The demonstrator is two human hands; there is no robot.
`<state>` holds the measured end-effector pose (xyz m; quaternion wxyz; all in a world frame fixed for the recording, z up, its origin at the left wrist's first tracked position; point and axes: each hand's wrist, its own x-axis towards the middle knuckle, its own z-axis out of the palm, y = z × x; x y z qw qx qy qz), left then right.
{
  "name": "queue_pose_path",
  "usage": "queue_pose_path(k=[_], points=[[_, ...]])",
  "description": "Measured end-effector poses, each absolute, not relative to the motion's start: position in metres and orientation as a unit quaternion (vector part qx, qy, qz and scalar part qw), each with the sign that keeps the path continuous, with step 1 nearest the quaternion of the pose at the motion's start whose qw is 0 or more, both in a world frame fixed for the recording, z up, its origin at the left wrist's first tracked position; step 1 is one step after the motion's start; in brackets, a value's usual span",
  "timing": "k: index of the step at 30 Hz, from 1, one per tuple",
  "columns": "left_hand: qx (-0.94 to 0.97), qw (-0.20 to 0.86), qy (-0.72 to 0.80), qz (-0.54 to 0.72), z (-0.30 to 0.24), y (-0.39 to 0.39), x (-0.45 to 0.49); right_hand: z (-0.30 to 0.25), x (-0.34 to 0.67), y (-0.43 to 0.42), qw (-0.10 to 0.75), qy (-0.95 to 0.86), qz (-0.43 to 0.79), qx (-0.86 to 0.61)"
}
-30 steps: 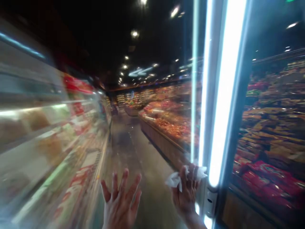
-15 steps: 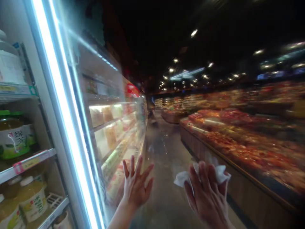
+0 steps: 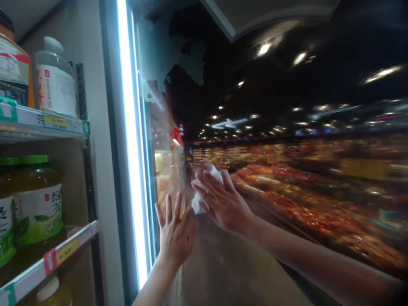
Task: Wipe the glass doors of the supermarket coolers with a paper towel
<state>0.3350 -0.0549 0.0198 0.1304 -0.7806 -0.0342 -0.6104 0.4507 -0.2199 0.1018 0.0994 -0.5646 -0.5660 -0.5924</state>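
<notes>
My left hand [image 3: 175,231] is raised with its fingers spread, palm turned away from me. It appears to lie flat against the clear glass panel [image 3: 188,110] at the side of the lit fridge. To its right, my right hand [image 3: 225,202] keeps a crumpled white tissue [image 3: 199,205] under its palm and fingers. White edges of the tissue stick out around that hand, while the rest is hidden behind it. Whether the tissue touches the glass along its whole width cannot be seen.
A bright vertical light strip [image 3: 129,140] runs along the fridge frame at left. Shelves hold a green-capped bottle [image 3: 38,199] and a white-labelled bottle [image 3: 55,80]. Beyond the glass lies an aisle floor [image 3: 223,272], with a blurred red and orange produce display [image 3: 306,204] on the right.
My right hand has moved up and left with the tissue, closer to my left hand. My left hand stays spread. The view has turned, bringing the shelves further into the picture.
</notes>
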Motion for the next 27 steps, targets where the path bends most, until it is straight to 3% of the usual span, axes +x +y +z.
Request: queue_pose_path(k=[4, 9, 13, 15, 19, 24, 27], points=[[-0.764, 0.111, -0.029, -0.635, 0.065, -0.046, 0.334, 0.155, 0.438, -0.194, 0.113, -0.520, -0.611, -0.586], [-0.765, 0.083, -0.024, -0.638, 0.068, -0.043, 0.343, 0.173, 0.430, -0.180, 0.062, -0.540, -0.595, -0.593], [-0.756, 0.057, -0.034, -0.651, 0.075, -0.050, 0.351, 0.210, 0.428, -0.171, 0.120, -0.466, -0.624, -0.615], [-0.756, 0.053, -0.035, -0.651, 0.077, -0.051, 0.352, 0.215, 0.430, -0.170, 0.134, -0.454, -0.632, -0.614], [-0.758, 0.062, -0.029, -0.649, 0.076, -0.048, 0.350, 0.218, 0.441, -0.181, 0.083, -0.509, -0.615, -0.597], [-0.759, 0.106, 0.007, -0.643, 0.088, -0.051, 0.348, 0.240, 0.453, -0.193, 0.174, -0.379, -0.649, -0.636], [-0.752, 0.105, 0.034, -0.649, 0.103, -0.054, 0.346, 0.232, 0.459, -0.202, 0.119, -0.430, -0.647, -0.619]])
